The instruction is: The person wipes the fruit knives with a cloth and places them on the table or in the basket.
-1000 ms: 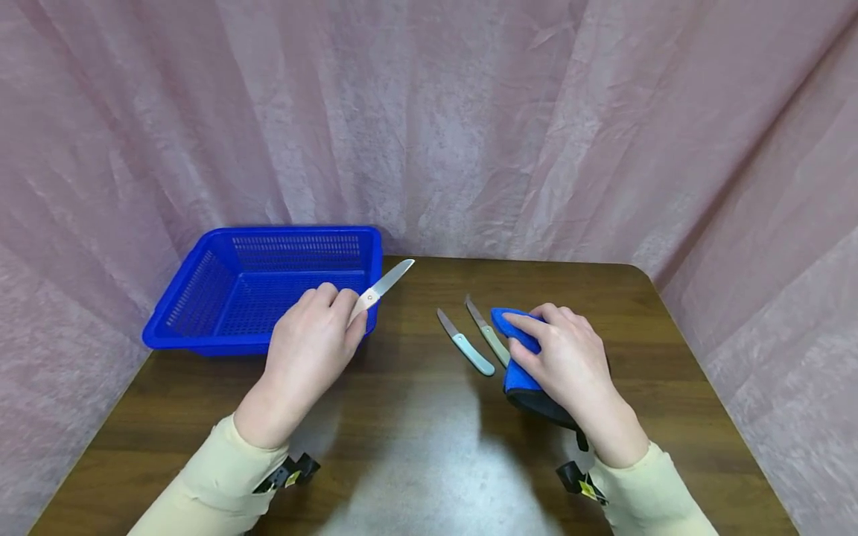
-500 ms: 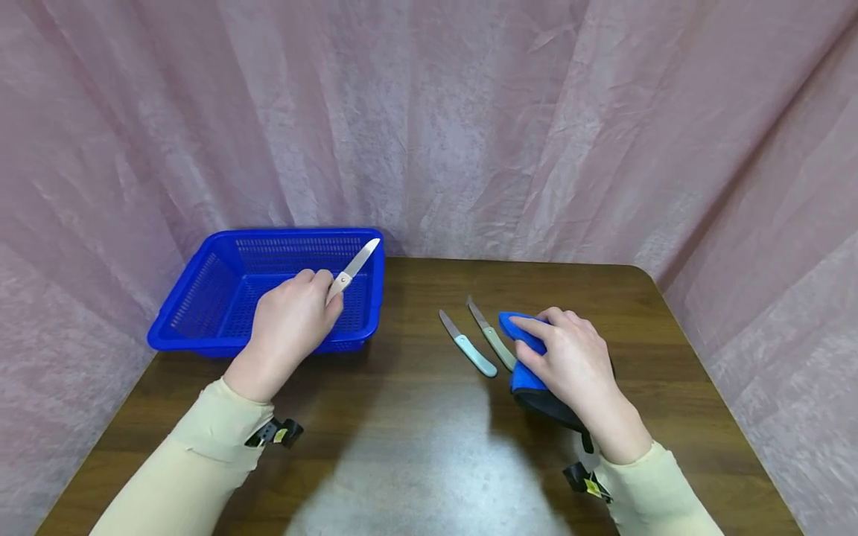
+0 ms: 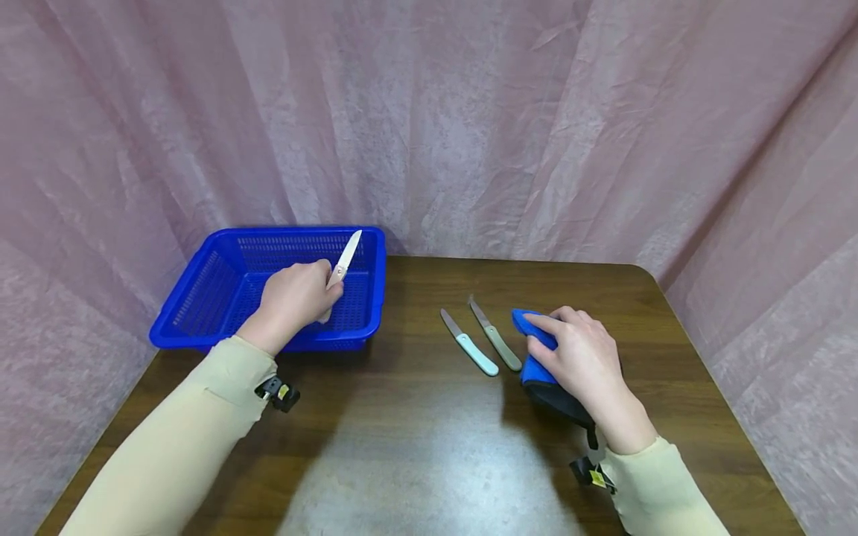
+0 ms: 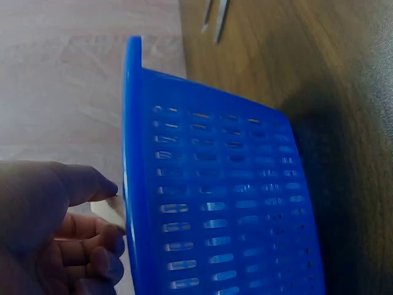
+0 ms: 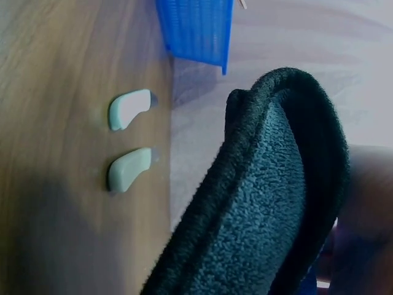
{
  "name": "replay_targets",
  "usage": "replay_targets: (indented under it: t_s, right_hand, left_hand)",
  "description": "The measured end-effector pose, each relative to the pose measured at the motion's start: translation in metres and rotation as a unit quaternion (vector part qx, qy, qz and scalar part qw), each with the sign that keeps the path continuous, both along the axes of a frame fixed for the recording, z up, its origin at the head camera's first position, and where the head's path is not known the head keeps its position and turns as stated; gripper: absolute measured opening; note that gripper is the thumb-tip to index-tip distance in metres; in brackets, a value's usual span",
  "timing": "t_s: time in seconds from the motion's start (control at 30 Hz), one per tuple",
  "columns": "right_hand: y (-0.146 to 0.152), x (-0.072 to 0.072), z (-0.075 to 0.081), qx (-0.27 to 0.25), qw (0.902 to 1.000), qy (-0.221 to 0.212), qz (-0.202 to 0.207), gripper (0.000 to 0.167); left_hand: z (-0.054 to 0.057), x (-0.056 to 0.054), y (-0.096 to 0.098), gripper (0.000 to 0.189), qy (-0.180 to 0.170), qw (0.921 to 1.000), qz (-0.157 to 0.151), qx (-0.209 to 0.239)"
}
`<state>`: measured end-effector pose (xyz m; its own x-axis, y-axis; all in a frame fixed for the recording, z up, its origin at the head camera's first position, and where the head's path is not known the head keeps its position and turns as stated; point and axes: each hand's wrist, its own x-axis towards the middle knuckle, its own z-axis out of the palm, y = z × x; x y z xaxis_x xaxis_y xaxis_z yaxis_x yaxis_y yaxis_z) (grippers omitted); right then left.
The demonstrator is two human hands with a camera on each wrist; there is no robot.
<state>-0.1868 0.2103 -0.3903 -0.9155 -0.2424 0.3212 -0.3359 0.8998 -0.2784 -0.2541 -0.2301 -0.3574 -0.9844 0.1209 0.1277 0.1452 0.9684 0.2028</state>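
Observation:
My left hand pinches a small knife by its cream handle, over the blue plastic basket, blade pointing up and away. In the left wrist view the basket wall hides most of that knife. On the right, my right hand grips a folded blue cloth with black edging and a hanging loop; its fuzzy dark inner side fills much of the right wrist view. Left of the cloth, two knives lie side by side on the table: one with a light blue handle, one with a green handle.
The brown wooden table has a rounded far right corner. A pink curtain hangs behind it and along the right side. The basket stands at the back left, near the curtain.
My left hand has carried the cream-handled knife left and away, from beside the basket's right rim to over the basket. My right hand and the cloth have shifted slightly right, uncovering the green handle.

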Motion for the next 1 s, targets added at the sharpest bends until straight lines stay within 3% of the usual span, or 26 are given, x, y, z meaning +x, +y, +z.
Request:
replay_targets:
  t_s: [0.3, 0.5, 0.7, 1.0]
  right_hand:
    - [0.01, -0.006, -0.012, 0.004, 0.9998, -0.016, -0.013, 0.04]
    - [0.014, -0.009, -0.014, 0.006, 0.9995, -0.026, -0.018, 0.04]
    - [0.015, -0.009, -0.014, 0.009, 0.9991, -0.037, -0.018, 0.041]
    - [0.016, -0.007, -0.017, 0.016, 0.9987, -0.043, -0.02, 0.04]
  left_hand:
    - [-0.01, -0.024, 0.002, 0.03, -0.103, 0.9946, 0.0, -0.001]
    - [-0.015, -0.03, 0.005, 0.038, -0.143, 0.9896, 0.007, -0.013]
    - [-0.017, -0.034, 0.007, 0.034, -0.171, 0.985, 0.012, -0.02]
    - [-0.025, -0.041, 0.009, 0.037, -0.234, 0.9722, 0.012, -0.001]
